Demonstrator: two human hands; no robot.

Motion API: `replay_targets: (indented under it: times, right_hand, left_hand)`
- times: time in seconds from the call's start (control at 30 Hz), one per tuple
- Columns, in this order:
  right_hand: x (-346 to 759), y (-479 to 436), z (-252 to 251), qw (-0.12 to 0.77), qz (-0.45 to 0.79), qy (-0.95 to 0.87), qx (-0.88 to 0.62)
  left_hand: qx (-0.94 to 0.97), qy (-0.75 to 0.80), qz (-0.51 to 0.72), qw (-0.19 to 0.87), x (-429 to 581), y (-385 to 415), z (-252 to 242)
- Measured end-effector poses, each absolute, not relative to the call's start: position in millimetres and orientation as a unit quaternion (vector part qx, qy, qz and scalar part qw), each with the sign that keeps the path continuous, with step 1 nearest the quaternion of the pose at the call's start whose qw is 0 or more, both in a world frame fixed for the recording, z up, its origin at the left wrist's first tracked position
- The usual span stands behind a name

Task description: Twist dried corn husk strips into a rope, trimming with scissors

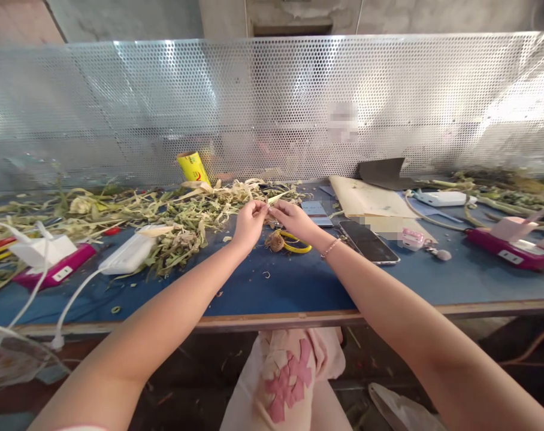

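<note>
My left hand (250,221) and my right hand (294,216) meet over the middle of the table, fingertips pinched together. Between them a thin pale yellow-green leaf strip (277,196) sticks up toward the right. The fingers hide its lower part. Just below the hands lie a yellow-handled tool (299,246), probably scissors with its blades out of sight, and a round brown lump (275,241). A heap of dried, withered leaves (195,212) spreads beside and behind my left hand.
A phone (369,242), a pink case (412,238) and cardboard (371,197) lie right. Magenta power strips (56,266) with cables sit at both sides, near a white power bank (130,251). A yellow tube (193,167) stands before the perforated metal screen (281,108).
</note>
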State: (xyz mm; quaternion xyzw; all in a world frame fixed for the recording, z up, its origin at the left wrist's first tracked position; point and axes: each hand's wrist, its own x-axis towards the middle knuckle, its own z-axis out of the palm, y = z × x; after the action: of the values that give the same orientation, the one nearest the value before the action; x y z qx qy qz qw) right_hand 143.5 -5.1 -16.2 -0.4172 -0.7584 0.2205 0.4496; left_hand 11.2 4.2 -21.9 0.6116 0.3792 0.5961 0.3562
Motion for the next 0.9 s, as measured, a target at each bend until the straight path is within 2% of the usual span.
replay_targets:
  times: [0.13, 0.37, 0.67, 0.9]
  right_hand:
    - [145, -5, -14, 0.462, 0.204, -0.758, -0.412]
    - [147, -1, -17, 0.506, 0.269, -0.702, -0.422]
    - [150, -3, -11, 0.469, 0.231, -0.741, -0.421]
    - [161, -2, -9, 0.460, 0.279, -0.761, -0.363]
  left_hand:
    - [0.612, 0.363, 0.579, 0.398, 12, 1, -21]
    - [0.520, 0.353, 0.530, 0.570, 14, -6, -11]
    - [0.519, 0.360, 0.514, 0.580, 10, -4, -10]
    - [0.526, 0.344, 0.479, 0.613, 7, -5, -8]
